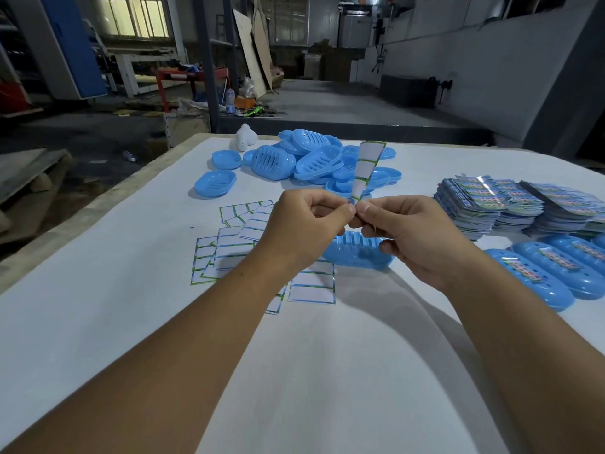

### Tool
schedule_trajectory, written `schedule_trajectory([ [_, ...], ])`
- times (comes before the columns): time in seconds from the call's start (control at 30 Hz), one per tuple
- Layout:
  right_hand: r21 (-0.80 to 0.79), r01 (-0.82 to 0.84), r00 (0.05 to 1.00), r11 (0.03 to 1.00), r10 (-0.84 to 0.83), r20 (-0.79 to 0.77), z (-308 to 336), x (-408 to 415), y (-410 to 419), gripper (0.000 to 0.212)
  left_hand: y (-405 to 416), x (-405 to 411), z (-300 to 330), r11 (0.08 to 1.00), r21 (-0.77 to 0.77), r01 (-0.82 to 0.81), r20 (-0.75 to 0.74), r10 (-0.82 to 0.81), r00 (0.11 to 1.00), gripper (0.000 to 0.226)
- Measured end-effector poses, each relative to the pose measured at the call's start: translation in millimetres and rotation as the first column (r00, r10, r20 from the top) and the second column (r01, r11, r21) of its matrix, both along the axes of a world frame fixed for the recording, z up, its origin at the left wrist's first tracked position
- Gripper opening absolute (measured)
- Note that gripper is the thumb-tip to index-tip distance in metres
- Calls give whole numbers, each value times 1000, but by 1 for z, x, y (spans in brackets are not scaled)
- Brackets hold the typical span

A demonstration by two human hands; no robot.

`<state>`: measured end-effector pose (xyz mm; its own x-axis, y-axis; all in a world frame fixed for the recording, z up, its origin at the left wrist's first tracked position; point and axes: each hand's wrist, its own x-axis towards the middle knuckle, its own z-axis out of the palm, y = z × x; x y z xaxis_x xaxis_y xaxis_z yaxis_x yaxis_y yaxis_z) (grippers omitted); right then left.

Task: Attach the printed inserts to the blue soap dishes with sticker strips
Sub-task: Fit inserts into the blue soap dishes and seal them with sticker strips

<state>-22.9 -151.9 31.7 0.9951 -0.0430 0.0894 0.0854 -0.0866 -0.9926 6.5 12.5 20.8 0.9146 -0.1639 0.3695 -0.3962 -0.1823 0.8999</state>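
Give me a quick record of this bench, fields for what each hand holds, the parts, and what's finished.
left hand: pinches sticker strip at its lower end
right hand: pinches the same end
strip: stands upright
dish under hands: slotted, on table
loose dishes: heap, far side
sticker sheets: left of centre
inserts: stacked, right
finished dishes: right edge

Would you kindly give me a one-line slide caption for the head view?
Both hands, left hand and right hand, pinch a sticker strip above a blue soap dish.

Dim workshop, grey concrete floor (327,99). A bright window (134,16) glows far left. Boards (253,50) lean behind a steel post (209,60).
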Motion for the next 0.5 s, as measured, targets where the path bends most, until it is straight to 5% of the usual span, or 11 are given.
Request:
schedule_trajectory([
  [0.5, -89, 62, 998, 994, -62, -1, -5, 5, -1, 23, 1, 2, -3, 982, 138, -131, 88, 120, 989, 17],
])
